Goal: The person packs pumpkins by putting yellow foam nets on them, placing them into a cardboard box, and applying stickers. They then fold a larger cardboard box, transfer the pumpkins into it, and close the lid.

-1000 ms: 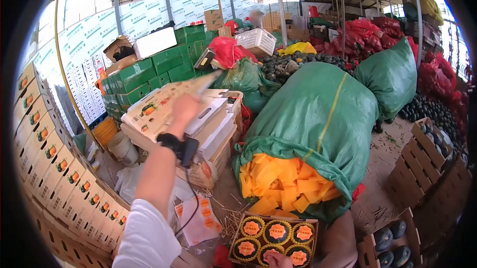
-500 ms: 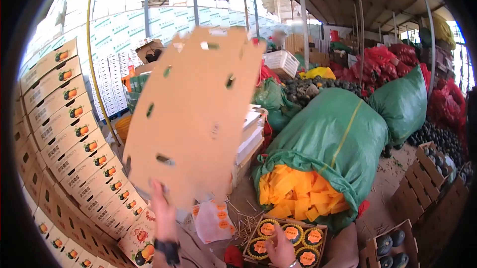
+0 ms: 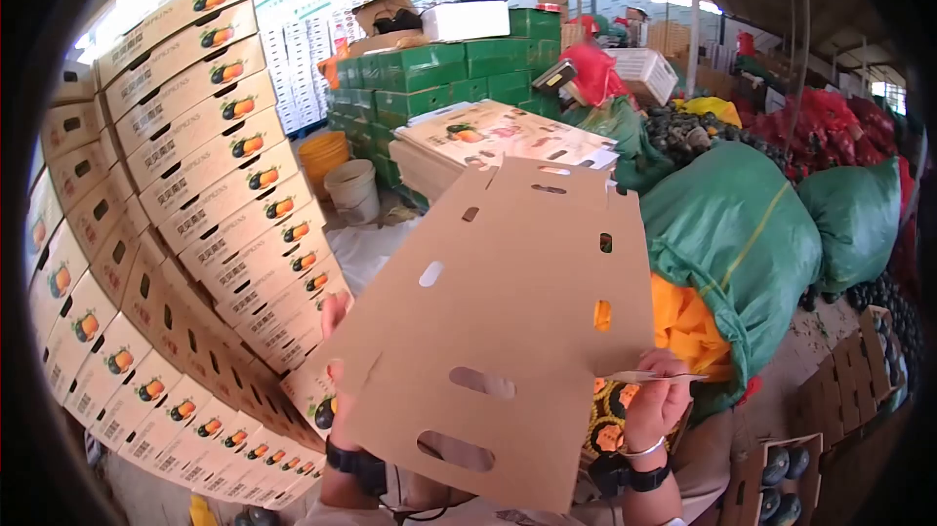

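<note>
A flat brown cardboard box lid blank (image 3: 508, 302) with several cut-out slots is held up in front of me, plain side showing. My left hand (image 3: 336, 345) grips its left edge, partly hidden by the sheet. At the right edge, my right hand (image 3: 656, 404) pinches a folded flap of the same cardboard between thumb and fingers. Below the sheet, partly covered, is an open box with dark pumpkins (image 3: 607, 431) carrying orange labels and yellow netting.
Stacked printed cartons (image 3: 234, 145) rise on the left. Ahead lie printed cardboard sheets (image 3: 488, 131) beside green boxes (image 3: 420, 67). A green sack (image 3: 742, 223) spilling orange pieces (image 3: 688, 326) stands right. Buckets (image 3: 351, 189) are behind, and a box of pumpkins (image 3: 781, 482) sits lower right.
The cardboard has come down and tilted flatter toward me. My right hand has left the labelled pumpkins and taken hold of the cardboard flap. The view has turned left.
</note>
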Demonstrator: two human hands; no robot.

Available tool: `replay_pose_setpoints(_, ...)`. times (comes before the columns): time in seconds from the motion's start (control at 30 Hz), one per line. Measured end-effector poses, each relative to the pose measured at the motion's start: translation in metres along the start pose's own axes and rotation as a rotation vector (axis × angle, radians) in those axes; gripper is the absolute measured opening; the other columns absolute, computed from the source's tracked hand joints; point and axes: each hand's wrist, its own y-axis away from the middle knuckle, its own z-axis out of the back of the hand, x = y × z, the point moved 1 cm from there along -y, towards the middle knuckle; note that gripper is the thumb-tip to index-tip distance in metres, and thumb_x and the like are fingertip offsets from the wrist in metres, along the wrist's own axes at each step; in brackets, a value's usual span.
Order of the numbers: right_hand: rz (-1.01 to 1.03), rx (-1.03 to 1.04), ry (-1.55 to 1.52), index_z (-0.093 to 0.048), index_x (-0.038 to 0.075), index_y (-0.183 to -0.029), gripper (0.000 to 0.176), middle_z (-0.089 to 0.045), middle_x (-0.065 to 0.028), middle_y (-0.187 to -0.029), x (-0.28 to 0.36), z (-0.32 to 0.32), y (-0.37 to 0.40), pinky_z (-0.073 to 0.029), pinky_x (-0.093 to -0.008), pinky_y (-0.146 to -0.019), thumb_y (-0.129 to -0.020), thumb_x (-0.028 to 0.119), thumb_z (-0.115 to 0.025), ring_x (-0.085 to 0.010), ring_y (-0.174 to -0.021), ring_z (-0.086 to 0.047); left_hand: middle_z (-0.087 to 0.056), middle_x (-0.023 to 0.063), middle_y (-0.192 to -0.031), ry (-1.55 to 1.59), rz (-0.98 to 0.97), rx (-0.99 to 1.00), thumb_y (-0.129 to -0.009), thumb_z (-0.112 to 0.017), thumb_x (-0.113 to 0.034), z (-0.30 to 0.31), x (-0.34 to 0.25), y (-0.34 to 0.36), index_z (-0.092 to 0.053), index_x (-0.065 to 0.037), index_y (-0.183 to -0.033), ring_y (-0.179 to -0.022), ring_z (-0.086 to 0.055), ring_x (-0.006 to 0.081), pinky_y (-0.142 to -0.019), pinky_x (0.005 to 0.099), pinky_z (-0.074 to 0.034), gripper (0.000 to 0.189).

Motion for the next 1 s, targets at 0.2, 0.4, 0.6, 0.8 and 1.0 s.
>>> replay_pose_setpoints(0.2, -0.197, 0.035, 0.394, -0.048, 0.002, -0.073, 0.025, -0.047, -0.0016, -0.057, 0.013, 0.022, 0.021, -0.033, -0.0237, -0.046, -0.086, 0.023, -0.053, -0.0082, -0.051, -0.044, -0.062, 0.0080, -0.083, -0.940, -0.769, 0.367, -0.086, -0.054, -0.025, -0.021, -0.026, -0.014, -0.058, -0.002, -0.079, -0.084, -0.058, 0.0177, -0.081, 0.0374, -0.046, 0.025)
replay_pose_setpoints(0.4, 0.119, 0.802, 0.489, -0.055, 0.011, -0.062, 0.017, -0.055, -0.0023, -0.063, 0.037, 0.003, 0.059, -0.040, -0.0338, -0.070, -0.061, 0.020, -0.069, -0.0219, -0.059, -0.051, -0.065, 0.0074, -0.081, -1.415, -0.120, 0.844, -0.063, -0.077, -0.030, -0.061, -0.027, 0.085, -0.062, -0.010, -0.063, -0.104, -0.046, 0.0300, -0.092, 0.0429, -0.033, 0.026)
replay_pose_setpoints(0.6, -0.369, 0.689, -0.340, -0.058, 0.005, -0.072, 0.042, -0.061, -0.0079, -0.070, 0.048, 0.024, 0.099, -0.039, -0.0419, -0.083, -0.087, 0.043, -0.048, -0.0221, -0.069, -0.057, -0.058, 0.0162, -0.114, -0.816, 0.211, 0.982, -0.071, -0.074, -0.031, -0.055, -0.039, 0.141, -0.052, -0.002, -0.109, -0.114, -0.046, 0.0300, -0.101, 0.0418, -0.030, 0.052)
replay_pose_setpoints(0.8, 0.316, 0.580, 0.454, -0.056, 0.005, -0.092, 0.030, -0.056, -0.0099, -0.079, 0.034, -0.028, 0.098, -0.040, -0.0440, -0.083, -0.072, 0.026, -0.065, -0.0296, -0.081, -0.052, -0.050, 0.0139, -0.120, -1.215, -0.422, 0.043, -0.073, -0.072, -0.015, -0.007, 0.053, 0.111, -0.044, -0.004, -0.114, -0.108, -0.049, 0.0266, -0.093, 0.0371, -0.040, 0.051)
replay_pose_setpoints(1.0, 0.401, 1.224, 0.923, -0.060, 0.009, -0.072, 0.015, -0.056, -0.0064, -0.064, 0.003, -0.041, 0.104, -0.042, -0.0332, -0.074, -0.067, 0.023, -0.058, -0.0215, -0.067, -0.058, -0.057, 0.0091, -0.093, -2.042, -0.308, 1.205, -0.071, -0.061, -0.025, -0.025, 0.029, 0.115, -0.058, -0.006, -0.087, -0.091, -0.055, 0.0245, -0.071, 0.0325, -0.047, 0.025)
